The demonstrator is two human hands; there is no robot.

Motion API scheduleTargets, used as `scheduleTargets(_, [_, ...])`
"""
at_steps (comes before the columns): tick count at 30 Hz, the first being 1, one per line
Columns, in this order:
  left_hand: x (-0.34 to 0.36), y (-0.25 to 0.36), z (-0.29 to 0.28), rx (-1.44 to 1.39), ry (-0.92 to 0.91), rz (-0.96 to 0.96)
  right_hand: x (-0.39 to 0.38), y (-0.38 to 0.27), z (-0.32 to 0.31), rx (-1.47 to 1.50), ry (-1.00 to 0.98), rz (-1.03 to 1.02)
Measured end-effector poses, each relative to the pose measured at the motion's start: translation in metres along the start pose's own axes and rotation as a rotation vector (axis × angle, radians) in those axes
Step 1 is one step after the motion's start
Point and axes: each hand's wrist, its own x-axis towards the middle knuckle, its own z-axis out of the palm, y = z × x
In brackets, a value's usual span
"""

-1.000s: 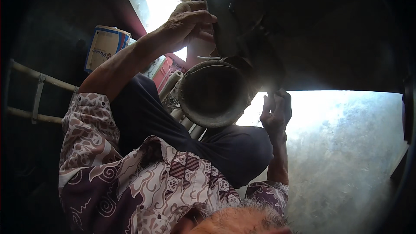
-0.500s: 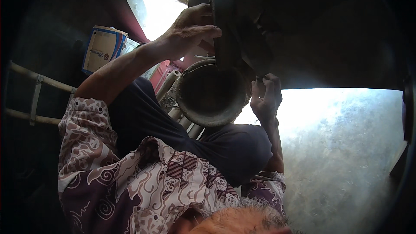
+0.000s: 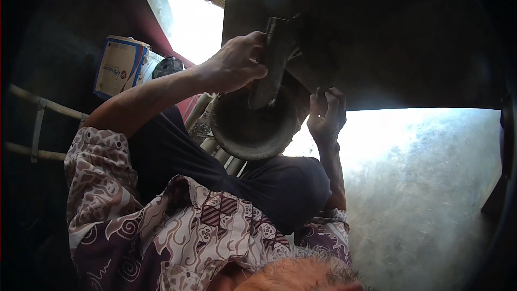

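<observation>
A dark, flat, plank-like bar [image 3: 274, 59] stands tilted in my left hand [image 3: 237, 66], with fingers and thumb closed along its left side. Below it is a round, dark bowl [image 3: 253, 148] with a thick, worn rim; the bar's lower end lies over the opening, and whether it touches the inside I cannot tell. To the right of the bowl, my right hand [image 3: 326, 116] is closed, with its fingers bent around a small dark piece too shadowed to name. Some dark, thin shapes behind the bar are lost in shadow.
Pale poles [image 3: 222, 155] lie under the bowl, beside my bent knees. At the left are a cardboard box [image 3: 117, 67] with blue edges, a rounded black object [image 3: 168, 67], and a bamboo frame [image 3: 48, 153]. A dark panel [image 3: 377, 48] fills the upper right, above pale floor [image 3: 414, 194].
My left hand has brought the bar down and nearer to me, with its lower end now over the bowl. My right hand keeps nearly the same place. The whole view has shifted slightly.
</observation>
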Motion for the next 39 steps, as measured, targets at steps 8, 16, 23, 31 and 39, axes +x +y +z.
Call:
scheduleTargets(8, [-0.001, -0.014, -0.033, -0.23, 0.242, 0.046, 0.0, 0.065, -0.041, -0.176, -0.164, 0.023])
scheduleTargets(16, [0.001, 0.0, -0.036, -0.185, 0.301, 0.027, 0.063, 0.102, -0.049, -0.282, -0.326, -0.06])
scheduleTargets(23, [0.003, -0.001, -0.036, -0.168, 0.317, 0.032, 0.073, 0.103, -0.048, -0.379, -0.413, 0.077])
scheduleTargets(31, [0.005, -0.016, -0.048, -0.144, 0.352, 0.053, 0.046, 0.129, -0.105, -0.528, -0.464, 0.043])
scheduleTargets(39, [0.004, -0.013, -0.052, -0.155, 0.42, 0.061, 0.071, 0.067, -0.087, -0.37, -0.507, 0.155])
